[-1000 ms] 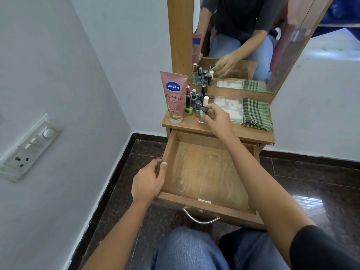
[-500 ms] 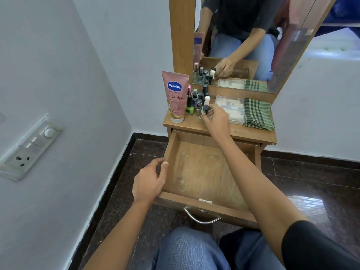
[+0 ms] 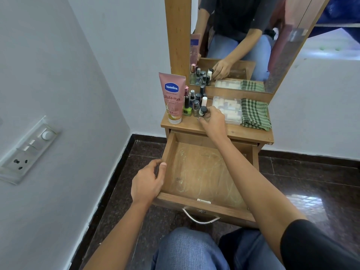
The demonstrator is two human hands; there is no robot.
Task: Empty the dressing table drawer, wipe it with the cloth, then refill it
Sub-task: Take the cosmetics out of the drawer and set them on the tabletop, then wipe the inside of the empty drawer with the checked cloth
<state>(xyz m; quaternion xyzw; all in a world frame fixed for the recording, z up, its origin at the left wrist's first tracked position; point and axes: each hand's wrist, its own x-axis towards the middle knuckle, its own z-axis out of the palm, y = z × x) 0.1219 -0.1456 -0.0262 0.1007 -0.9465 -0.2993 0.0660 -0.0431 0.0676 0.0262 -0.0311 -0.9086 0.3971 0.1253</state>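
Observation:
The wooden drawer (image 3: 202,204) stands pulled out with nothing in it, its bottom streaked with pale marks. My left hand (image 3: 148,182) grips the drawer's left wall, thumb over the rim. On the tabletop (image 3: 247,132) my right hand (image 3: 213,121) pinches a small dark-capped bottle (image 3: 203,111) at the edge of a cluster of several small bottles (image 3: 192,103). A pink Vaseline tube (image 3: 172,98) stands at the left. A clear plastic box (image 3: 227,110) and a folded green checked cloth (image 3: 254,114) lie to the right.
A mirror (image 3: 239,41) in a wooden frame rises behind the tabletop and reflects the bottles and the hand. A grey wall with a switch panel (image 3: 27,151) is close on the left. Dark glossy floor tiles surround the table. My knees (image 3: 194,248) sit below the drawer handle (image 3: 200,219).
My right hand has stayed at the bottle cluster, shifting slightly with the dark-capped bottle among the others. My left hand keeps its hold on the drawer wall.

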